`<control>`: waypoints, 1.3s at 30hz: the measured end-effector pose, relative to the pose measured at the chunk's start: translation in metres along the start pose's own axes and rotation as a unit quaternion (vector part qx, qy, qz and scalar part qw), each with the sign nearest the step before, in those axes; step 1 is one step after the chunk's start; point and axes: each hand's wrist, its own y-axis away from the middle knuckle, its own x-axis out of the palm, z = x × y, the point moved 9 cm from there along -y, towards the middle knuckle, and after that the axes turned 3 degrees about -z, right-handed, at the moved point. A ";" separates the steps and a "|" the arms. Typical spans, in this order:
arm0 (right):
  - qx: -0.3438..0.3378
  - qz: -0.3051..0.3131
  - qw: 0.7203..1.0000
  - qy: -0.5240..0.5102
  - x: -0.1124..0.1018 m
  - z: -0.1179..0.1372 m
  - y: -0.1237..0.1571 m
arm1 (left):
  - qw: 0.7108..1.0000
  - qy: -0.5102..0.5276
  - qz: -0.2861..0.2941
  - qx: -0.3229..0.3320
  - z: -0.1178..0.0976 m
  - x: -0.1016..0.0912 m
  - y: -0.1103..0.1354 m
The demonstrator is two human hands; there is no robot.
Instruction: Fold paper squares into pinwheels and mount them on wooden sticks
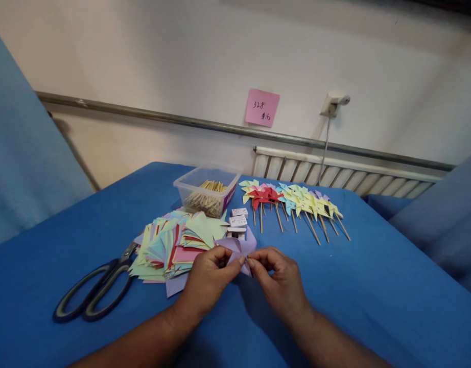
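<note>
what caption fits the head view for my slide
Left hand and right hand pinch curled purple paper near multicoloured stick-mounted paper pinwheels.

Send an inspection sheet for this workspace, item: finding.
Surface: blue cloth over the table, slight wrinkles.
Job's things: purple paper, curled toward its middle, held up off the cloth.
Clutter: cut paper in an uneven pile; scissors to its left; tub of sticks; small boxes; pinwheels grouped at the back right.
Hands: left hand and right hand both pinch the purple paper; any small item between the fingertips can't be made out.
Cables: one cable hangs from the wall socket; lower end hidden.
Surroundings: wall with rail, pink note, radiator.
</note>
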 end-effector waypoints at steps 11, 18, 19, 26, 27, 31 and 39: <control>-0.034 -0.005 0.999 0.012 -0.001 0.006 0.001 | 1.000 -0.010 -0.007 0.013 -0.005 -0.001 0.002; -0.023 -0.003 1.000 0.004 -0.001 0.006 0.002 | 0.996 -0.062 -0.018 0.056 -0.013 -0.004 0.005; -0.019 -0.001 1.000 0.002 -0.001 0.006 0.002 | 0.996 -0.068 -0.019 0.062 -0.015 -0.004 0.006; 0.017 0.001 1.000 -0.019 0.000 0.003 0.002 | 0.988 -0.113 -0.030 0.100 -0.022 -0.006 0.009; 0.016 -0.001 1.000 -0.024 0.000 0.003 0.002 | 0.987 -0.116 -0.028 0.108 -0.023 -0.005 0.009; 0.002 -0.021 0.999 -0.035 -0.002 0.003 0.000 | 0.985 -0.116 -0.022 0.124 -0.024 -0.004 0.010; 0.024 -0.002 0.997 -0.074 0.003 -0.001 0.000 | 0.989 -0.093 -0.011 0.116 -0.022 -0.004 0.011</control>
